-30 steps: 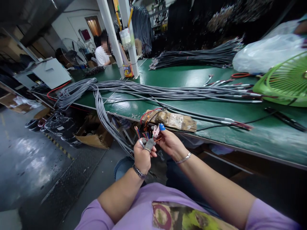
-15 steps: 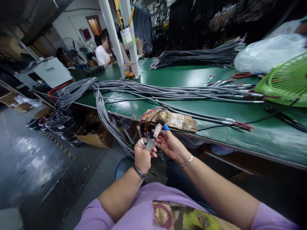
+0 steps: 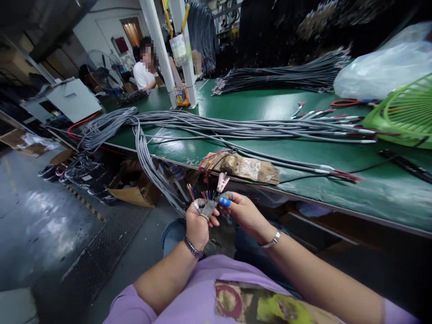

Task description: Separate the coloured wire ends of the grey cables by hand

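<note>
My left hand (image 3: 198, 225) is closed around the stripped end of a grey cable, its thumb and a finger wearing grey covers. Thin coloured wires (image 3: 206, 195) fan out above that thumb, and another cable end with bare-tipped wires (image 3: 191, 192) sticks up at the left of the same hand. My right hand (image 3: 241, 210) pinches at the right side of the fan, with blue tape on the thumb and a grey cover on a finger. The pinched wire tips are hidden. A pale pink clip (image 3: 222, 182) stands just above the fingers, by the wooden block (image 3: 249, 168) at the table edge.
Long grey cables (image 3: 209, 126) lie along the green table (image 3: 263, 103) and hang over its front edge. Farther back are a dark cable bundle (image 3: 280, 77), a plastic bag (image 3: 381, 72) and a green fan (image 3: 405, 114). A co-worker (image 3: 144, 74) sits beyond the white posts.
My right thumb has come down from its raised position and now presses against the finger at the wire fan. The pink clip shows more fully above the hands. The left hand keeps its grip.
</note>
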The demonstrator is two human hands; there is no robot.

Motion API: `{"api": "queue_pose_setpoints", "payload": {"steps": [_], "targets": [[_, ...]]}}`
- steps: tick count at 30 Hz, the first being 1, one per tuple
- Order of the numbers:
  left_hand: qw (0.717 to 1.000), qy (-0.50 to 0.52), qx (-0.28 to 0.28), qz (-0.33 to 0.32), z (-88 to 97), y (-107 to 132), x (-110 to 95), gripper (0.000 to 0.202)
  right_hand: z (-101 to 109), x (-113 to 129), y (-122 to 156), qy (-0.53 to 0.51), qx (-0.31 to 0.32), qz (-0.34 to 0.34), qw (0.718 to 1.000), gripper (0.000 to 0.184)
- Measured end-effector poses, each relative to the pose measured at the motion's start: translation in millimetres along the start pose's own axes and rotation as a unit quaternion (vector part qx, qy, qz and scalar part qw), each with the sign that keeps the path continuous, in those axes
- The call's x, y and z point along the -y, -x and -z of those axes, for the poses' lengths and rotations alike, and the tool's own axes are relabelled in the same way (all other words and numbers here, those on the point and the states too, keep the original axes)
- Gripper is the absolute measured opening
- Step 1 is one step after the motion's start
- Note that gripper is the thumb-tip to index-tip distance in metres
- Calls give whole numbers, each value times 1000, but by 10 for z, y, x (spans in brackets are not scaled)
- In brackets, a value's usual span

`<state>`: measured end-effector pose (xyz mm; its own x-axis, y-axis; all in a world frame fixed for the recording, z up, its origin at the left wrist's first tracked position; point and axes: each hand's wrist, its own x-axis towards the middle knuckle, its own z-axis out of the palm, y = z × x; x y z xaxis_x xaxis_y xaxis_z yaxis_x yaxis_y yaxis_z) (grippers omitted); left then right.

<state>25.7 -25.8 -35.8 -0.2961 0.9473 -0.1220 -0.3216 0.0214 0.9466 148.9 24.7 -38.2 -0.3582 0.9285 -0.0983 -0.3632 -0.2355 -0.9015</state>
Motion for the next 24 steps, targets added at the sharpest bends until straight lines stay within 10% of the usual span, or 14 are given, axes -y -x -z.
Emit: {"api": "queue_pose_setpoints", "payload": {"steps": [9, 17, 21, 24], "targets": [[990, 24, 139, 11, 94, 25, -78, 26, -16, -59, 17, -46, 59, -49, 996, 32], [994, 26, 108, -14, 95, 0, -186, 31, 105, 79, -220, -170, -10, -131, 977, 35], [995, 17, 93, -35, 22, -49, -187, 33, 38, 198, -250, -99, 57, -76, 991, 35], [995, 25, 91, -40, -31, -85, -187, 32, -4, 187, -241, -3, -16, 23, 1000, 37]]}}
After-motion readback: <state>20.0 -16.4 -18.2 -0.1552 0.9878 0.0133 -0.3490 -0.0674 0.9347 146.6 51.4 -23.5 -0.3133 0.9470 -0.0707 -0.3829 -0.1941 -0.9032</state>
